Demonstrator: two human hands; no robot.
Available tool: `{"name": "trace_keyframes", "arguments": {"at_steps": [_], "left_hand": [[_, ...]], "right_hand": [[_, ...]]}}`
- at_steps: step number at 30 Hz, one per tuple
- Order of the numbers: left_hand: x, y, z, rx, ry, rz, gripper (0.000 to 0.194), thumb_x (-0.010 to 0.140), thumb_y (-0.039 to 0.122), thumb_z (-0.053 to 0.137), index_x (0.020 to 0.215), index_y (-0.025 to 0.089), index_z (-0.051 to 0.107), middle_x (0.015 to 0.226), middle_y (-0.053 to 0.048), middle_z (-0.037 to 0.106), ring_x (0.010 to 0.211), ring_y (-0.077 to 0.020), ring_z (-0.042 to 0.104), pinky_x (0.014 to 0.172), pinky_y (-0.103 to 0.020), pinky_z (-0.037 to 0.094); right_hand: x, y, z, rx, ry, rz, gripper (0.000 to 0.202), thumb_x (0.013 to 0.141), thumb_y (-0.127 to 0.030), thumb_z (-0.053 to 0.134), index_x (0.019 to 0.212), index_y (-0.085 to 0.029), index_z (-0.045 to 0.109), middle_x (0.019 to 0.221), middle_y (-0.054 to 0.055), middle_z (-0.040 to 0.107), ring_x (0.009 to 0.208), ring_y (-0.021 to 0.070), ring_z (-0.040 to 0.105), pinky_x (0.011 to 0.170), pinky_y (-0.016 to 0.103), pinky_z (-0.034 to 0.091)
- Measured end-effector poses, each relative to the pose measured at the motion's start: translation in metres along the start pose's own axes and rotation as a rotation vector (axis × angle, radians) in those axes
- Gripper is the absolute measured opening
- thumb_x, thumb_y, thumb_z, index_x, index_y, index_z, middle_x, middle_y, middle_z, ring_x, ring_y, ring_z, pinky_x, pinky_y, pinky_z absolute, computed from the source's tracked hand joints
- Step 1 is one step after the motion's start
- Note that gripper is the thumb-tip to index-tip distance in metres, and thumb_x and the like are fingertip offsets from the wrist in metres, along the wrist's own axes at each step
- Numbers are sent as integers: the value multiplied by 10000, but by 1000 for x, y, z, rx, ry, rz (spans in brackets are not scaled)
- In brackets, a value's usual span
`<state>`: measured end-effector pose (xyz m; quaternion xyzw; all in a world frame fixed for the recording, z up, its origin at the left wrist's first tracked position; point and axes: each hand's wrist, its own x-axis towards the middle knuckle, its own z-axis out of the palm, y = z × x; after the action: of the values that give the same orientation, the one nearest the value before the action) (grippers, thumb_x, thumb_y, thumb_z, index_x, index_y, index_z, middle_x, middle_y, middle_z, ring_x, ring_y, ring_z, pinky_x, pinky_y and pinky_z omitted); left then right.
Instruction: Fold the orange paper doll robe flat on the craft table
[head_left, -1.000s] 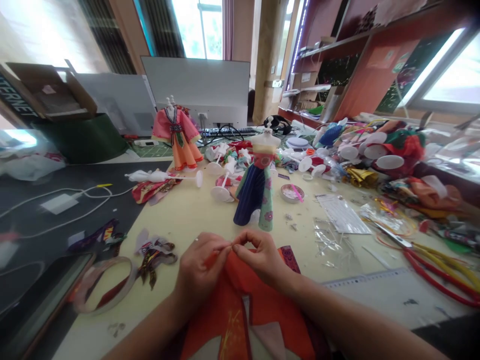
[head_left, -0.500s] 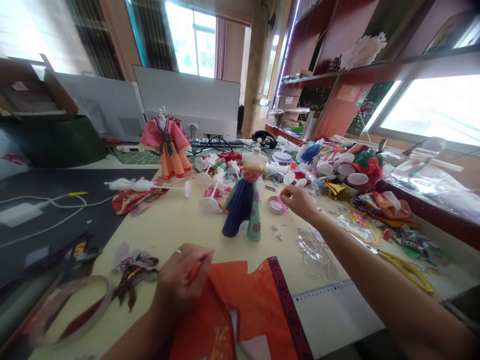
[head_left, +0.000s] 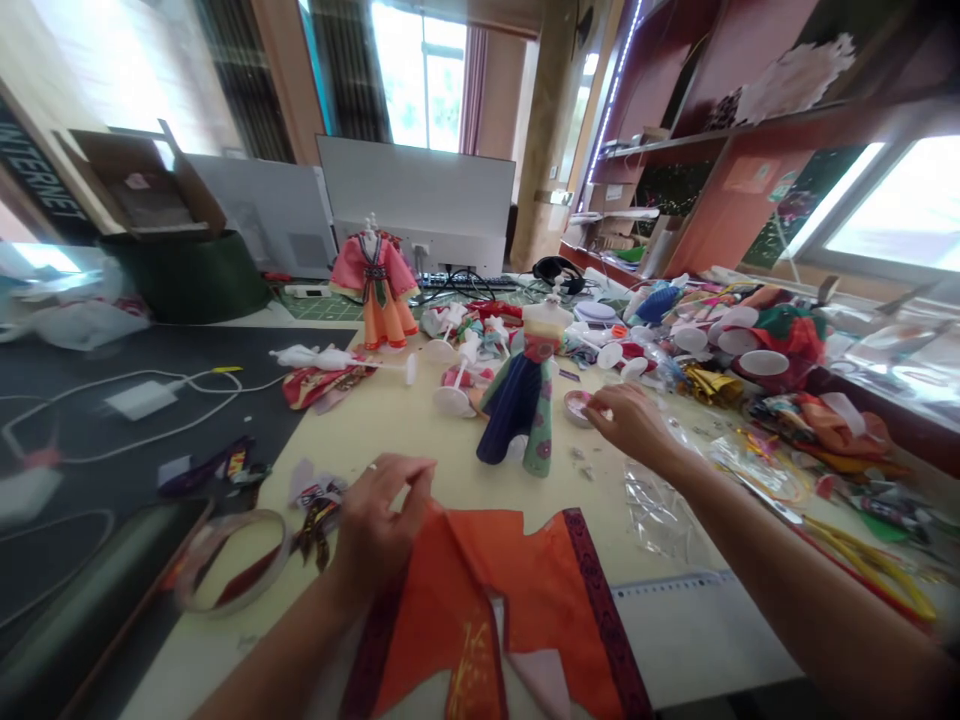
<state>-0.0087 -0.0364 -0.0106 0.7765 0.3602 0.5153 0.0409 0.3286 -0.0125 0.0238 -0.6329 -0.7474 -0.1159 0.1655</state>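
An orange doll-size garment (head_left: 525, 560) with dark patterned borders lies flat on the table in front of me. Over its upper left edge is my left hand (head_left: 386, 520), a ring on one finger, thumb and fingertips pinched together; anything between them is too small to make out. My right hand (head_left: 634, 425) reaches to a small round dish (head_left: 577, 407) of tiny pieces, fingertips closed at its right rim, what they hold hidden. Between and beyond my hands stands a doll form in a navy and green dress (head_left: 517, 400).
Another dressed doll form (head_left: 379, 290) stands before a monitor (head_left: 420, 200). A tape roll (head_left: 187, 580) lies left, yellow-handled scissors (head_left: 870, 560) right. A ruler (head_left: 667, 585) sits beside the garment. Piles of fabric and doll stands (head_left: 757, 360) crowd the back right.
The view has swung left, so things appear further right. A pink piece showing by my right fingertips at the dish is no longer visible. My left hand has lifted slightly off the orange garment.
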Motion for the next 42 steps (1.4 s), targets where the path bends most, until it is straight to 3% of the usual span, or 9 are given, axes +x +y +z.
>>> {"name": "trace_keyframes", "arguments": {"at_steps": [6, 8, 11, 15, 20, 26, 30, 36, 42], "left_hand": [[8, 3, -14, 16, -61, -94, 121, 842, 183, 514, 850, 149, 630, 770, -44, 667, 733, -161, 633, 703, -276, 493], [9, 9, -25, 17, -200, -108, 129, 850, 200, 509, 833, 164, 631, 775, -35, 671, 733, -156, 634, 691, -266, 497], [-2, 20, -39, 68, -495, -72, 139, 856, 207, 499, 838, 180, 634, 840, -43, 671, 793, -171, 624, 729, -293, 499], [-33, 26, -45, 232, -651, 113, 169, 837, 177, 505, 939, 167, 639, 986, -96, 653, 894, -229, 601, 803, -381, 494], [-61, 22, -53, 373, -692, 207, 202, 831, 174, 504, 988, 153, 631, 1038, -126, 625, 914, -254, 578, 810, -414, 490], [-65, 22, -74, 452, -626, 166, 172, 842, 183, 499, 949, 170, 633, 974, -99, 633, 855, -238, 576, 779, -397, 484], [-70, 43, -69, 337, -571, 141, 169, 835, 152, 522, 970, 150, 623, 965, -101, 638, 895, -239, 571, 825, -396, 472], [-69, 75, -48, 93, -621, 114, 224, 827, 89, 511, 1026, 123, 608, 1024, -112, 651, 952, -220, 580, 892, -381, 464], [-55, 78, -21, 40, -883, 220, 427, 840, 113, 422, 1262, 120, 484, 1263, -141, 574, 1185, -270, 500, 999, -487, 387]], "right_hand": [[-57, -50, -35, 187, 44, -274, 149, 878, -205, 471, 788, -176, 585, 758, 43, 594, 771, 179, 523, 817, 367, 384], [-75, -68, -41, 235, -44, -390, 163, 889, -169, 442, 813, -174, 586, 762, 46, 586, 773, 178, 519, 825, 377, 382], [-99, -89, -39, 279, -184, -443, 209, 892, -125, 396, 820, -167, 588, 784, 58, 566, 779, 182, 494, 790, 366, 399], [-122, -103, -22, 284, -252, -436, 232, 870, -71, 371, 829, -150, 585, 831, 75, 542, 798, 194, 465, 776, 372, 407], [-128, -98, -11, 237, -248, -370, 220, 884, -113, 385, 902, -155, 601, 866, 82, 534, 808, 208, 473, 763, 387, 417], [-132, -92, -18, 233, -107, -319, 244, 884, -103, 373, 881, -155, 611, 884, 104, 565, 846, 228, 502, 776, 409, 432], [-141, -102, -23, 352, -80, -339, 235, 875, -86, 384, 927, -147, 605, 919, 109, 576, 888, 234, 516, 826, 430, 432], [-151, -122, -26, 497, -234, -334, 208, 894, -137, 404, 1020, -162, 568, 958, 99, 569, 886, 231, 516, 802, 429, 455], [-153, -140, -17, 520, -334, -294, 170, 862, -160, 465, 1021, -169, 524, 974, 85, 564, 889, 230, 507, 855, 452, 441]]}}
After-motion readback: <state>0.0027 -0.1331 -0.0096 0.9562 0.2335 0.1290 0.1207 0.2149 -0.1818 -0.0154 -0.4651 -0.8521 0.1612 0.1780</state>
